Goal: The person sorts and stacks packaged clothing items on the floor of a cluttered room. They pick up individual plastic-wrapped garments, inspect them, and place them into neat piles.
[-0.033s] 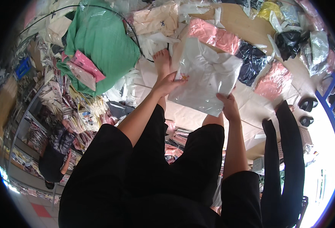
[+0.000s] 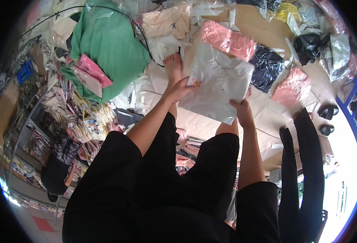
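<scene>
Between my two hands is a folded white shirt (image 2: 217,91) in a clear plastic bag, collar toward the far right, with a small pink and orange flower motif near its left edge. My left hand (image 2: 179,91) grips that left edge, thumb on top. My right hand (image 2: 242,111) pinches the lower right edge, its other fingers hidden beneath. Just beyond the shirt lie a pink bagged garment (image 2: 229,38) and a dark navy bagged garment (image 2: 266,67). Another pink bagged garment (image 2: 290,86) is to the right.
A green cloth (image 2: 105,48) with pink packets (image 2: 90,67) on it lies at the left. A beige folded garment (image 2: 166,21) is at the far side. Heaped clothes (image 2: 85,117) fill the left. Another person's dark-clad legs (image 2: 304,162) extend in from the right; someone else (image 2: 58,170) stands at lower left.
The bagged shirt has tilted slightly, its right edge shifting a little to the left with my right hand. Glare on the plastic differs. My left hand stays in place.
</scene>
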Motion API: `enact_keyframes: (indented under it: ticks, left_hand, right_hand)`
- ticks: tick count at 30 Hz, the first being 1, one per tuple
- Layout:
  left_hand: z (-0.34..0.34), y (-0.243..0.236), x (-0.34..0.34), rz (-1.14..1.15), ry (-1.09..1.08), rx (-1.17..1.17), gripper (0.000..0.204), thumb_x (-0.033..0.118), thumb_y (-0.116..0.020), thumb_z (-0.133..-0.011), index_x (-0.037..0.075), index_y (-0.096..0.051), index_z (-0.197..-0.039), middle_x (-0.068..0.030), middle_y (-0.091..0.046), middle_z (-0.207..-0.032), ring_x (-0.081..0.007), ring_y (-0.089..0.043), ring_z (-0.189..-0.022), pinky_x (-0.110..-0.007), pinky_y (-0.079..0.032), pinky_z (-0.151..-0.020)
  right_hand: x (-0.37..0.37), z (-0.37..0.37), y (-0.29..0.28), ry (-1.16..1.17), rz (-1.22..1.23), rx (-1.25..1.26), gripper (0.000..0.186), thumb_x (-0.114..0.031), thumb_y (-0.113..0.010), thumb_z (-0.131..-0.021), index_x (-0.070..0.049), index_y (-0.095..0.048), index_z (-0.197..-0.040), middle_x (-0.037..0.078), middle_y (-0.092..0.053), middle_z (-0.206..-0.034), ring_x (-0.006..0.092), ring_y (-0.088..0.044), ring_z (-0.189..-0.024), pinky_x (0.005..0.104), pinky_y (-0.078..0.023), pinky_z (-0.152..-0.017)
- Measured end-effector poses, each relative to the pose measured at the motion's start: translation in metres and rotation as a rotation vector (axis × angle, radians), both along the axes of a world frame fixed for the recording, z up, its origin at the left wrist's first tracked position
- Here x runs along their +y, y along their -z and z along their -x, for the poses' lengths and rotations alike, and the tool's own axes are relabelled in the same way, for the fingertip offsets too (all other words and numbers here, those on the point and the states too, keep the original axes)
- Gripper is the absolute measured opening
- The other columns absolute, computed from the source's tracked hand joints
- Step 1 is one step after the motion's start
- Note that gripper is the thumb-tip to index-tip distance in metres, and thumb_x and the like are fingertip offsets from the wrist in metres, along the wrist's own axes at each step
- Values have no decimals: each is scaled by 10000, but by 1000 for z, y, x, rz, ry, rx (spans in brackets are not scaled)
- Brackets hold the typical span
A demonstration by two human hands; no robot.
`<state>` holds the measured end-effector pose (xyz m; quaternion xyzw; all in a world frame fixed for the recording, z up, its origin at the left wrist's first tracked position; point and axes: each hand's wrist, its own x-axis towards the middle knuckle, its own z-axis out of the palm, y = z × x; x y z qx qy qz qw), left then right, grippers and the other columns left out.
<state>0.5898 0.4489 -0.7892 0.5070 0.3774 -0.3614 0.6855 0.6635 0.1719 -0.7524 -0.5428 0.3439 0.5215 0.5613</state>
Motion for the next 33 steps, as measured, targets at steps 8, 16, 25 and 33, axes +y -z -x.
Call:
enact_keyframes:
  ticks: [8,16,25,33]
  left_hand:
    - [-9,6,8,-91,-72,-128,336,126,-617,-842,10,-533,-1146,-26,-620,-1016,-88,-568,-892,-227,-439,-806]
    - [-9,11,9,-146,123,-157,292,83,-582,-865,23,-550,-1149,13,-605,-1003,-64,-533,-894,-216,-423,-812]
    - [-8,18,6,-56,-15,-110,305,93,-588,-861,28,-546,-1156,1,-626,-1008,-71,-563,-931,-207,-429,-820]
    - [-10,24,8,-63,92,-63,303,111,-559,-879,14,-541,-1165,1,-603,-1045,-67,-527,-950,-208,-394,-860]
  right_hand:
    - [28,-9,5,134,12,-186,311,-77,-594,-796,-2,-566,-1097,53,-617,-978,126,-561,-857,253,-428,-768]
    - [21,3,15,57,62,-149,302,-67,-593,-807,11,-558,-1097,54,-620,-972,118,-564,-860,254,-435,-767]
    - [17,-2,14,-2,112,-179,313,-80,-612,-779,42,-581,-1066,83,-629,-945,150,-579,-828,276,-445,-751]
    - [12,0,12,144,53,-101,282,-59,-605,-800,19,-576,-1069,73,-629,-990,135,-580,-875,262,-438,-792]
